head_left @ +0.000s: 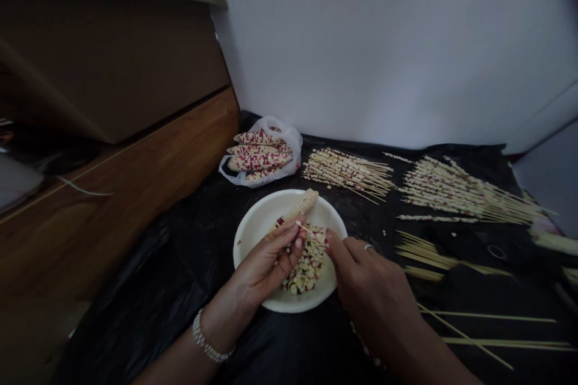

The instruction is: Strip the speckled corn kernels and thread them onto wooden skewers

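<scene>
Over a white bowl [241,252], my left hand [268,261] has its thumb and fingers closed around a small pale corn kernel [298,224]. My right hand [374,280], a ring on one finger, grips a thin wooden skewer [307,230] whose tip points at the left fingertips. A few kernels show on it by the right thumb; the rest of the skewer is hidden under that hand. Loose white, yellow and dark red kernels [304,277] lie in the bowl below. A partly stripped corn cob [304,204] leans against the bowl's far rim, behind my left hand.
Behind the bowl, a plastic bag [295,147] holds several speckled corn cobs [259,162]. Two piles of kernel-threaded skewers [336,168] [447,189] lie along the wall. Bare skewers [424,252] rest at right on black plastic sheeting [171,277]. A wooden board [149,174] borders the left.
</scene>
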The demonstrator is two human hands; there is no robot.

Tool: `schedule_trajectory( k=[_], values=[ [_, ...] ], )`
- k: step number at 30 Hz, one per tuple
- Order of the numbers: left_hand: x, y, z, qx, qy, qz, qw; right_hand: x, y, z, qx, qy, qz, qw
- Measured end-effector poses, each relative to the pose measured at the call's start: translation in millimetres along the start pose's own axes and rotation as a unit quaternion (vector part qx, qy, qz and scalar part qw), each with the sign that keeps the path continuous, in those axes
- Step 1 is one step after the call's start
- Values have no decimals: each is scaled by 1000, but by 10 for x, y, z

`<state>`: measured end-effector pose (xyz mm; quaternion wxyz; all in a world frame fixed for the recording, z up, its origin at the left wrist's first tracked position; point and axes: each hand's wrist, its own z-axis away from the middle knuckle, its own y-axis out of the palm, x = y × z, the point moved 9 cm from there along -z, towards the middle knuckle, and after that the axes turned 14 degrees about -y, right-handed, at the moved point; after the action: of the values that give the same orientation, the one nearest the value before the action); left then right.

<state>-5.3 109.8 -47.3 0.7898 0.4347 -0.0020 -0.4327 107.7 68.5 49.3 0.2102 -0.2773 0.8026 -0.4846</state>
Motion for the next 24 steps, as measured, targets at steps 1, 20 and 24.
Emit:
schedule_trajectory(
  k=[1, 20, 24],
  values=[
    [-1, 2, 3, 1, 1, 0, 1000, -1, -2, 1, -1, 0, 2, 1000],
    [12, -44, -4, -26, -12, 40, 999, 16, 4, 15, 8, -1, 17, 1000],
    [9, -24, -11, -13, -6, 40, 999, 21, 12, 16, 14, -3, 15, 1000]
  ],
)
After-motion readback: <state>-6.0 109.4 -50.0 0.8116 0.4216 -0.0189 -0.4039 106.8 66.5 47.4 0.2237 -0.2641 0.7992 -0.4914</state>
